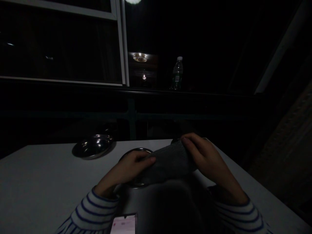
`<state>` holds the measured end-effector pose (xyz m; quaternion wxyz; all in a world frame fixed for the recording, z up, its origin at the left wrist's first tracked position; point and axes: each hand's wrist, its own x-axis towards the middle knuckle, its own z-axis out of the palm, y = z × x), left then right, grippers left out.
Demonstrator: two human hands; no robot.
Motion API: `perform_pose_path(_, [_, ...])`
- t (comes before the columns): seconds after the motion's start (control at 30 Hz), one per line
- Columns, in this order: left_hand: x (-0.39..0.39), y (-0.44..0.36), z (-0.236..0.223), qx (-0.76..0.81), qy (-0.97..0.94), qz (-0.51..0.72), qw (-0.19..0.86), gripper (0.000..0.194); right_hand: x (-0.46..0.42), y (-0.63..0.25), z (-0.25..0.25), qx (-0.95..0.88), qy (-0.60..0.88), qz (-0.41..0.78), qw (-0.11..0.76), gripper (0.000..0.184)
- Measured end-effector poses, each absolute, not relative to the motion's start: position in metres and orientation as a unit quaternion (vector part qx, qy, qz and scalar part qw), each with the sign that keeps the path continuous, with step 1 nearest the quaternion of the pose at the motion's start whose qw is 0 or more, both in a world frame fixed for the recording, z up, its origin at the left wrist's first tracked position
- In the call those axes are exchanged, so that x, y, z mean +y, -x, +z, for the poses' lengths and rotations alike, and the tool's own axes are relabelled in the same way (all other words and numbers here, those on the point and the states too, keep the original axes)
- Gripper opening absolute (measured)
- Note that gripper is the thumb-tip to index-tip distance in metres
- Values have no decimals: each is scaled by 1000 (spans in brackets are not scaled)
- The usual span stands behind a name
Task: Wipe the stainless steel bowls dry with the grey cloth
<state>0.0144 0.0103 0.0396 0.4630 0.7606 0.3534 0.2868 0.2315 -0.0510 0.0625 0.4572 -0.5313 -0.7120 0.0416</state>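
Note:
A dark grey cloth (170,162) is stretched between my two hands above the white table. Its kind is hard to make out in the dim light; it could be a towel or a piece of clothing. My left hand (133,167) pinches its left end, thumb on top. My right hand (201,154) grips the upper right end with fingers curled over the edge. Behind my left hand and the cloth sits a shiny metal bowl (140,149), mostly hidden. A dark thing behind the cloth's top edge cannot be identified.
Another shiny metal bowl (92,147) stands at the back left of the white table (48,182). A lit phone (123,224) lies at the near edge. Beyond the table, a plastic bottle (177,74) stands on a dark ledge by the window frame (123,42).

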Motion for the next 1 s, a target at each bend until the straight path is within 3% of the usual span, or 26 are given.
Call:
perform_pose_path(0.27, [16,-10,46,432,-675,387,456,32,-60,-223,66,-799,432,-9,417,13])
perform_pose_path(0.47, [17,-7,47,379,-571,436,583,26,-62,-208,59,-914,245,80,313,18])
perform_pose_path(0.6, [13,-6,48,339,-592,385,622,21,-51,-209,51,-828,397,17,395,28])
perform_pose_path(0.7, [10,-8,47,320,-615,345,632,22,-40,-207,45,-788,489,63,369,43])
perform_pose_path(0.83, [11,-9,44,300,-626,359,625,32,-31,-199,43,-756,518,178,358,20])
perform_pose_path(1.0, [18,-2,40,316,-670,303,600,39,-29,-202,44,-673,540,250,439,19])
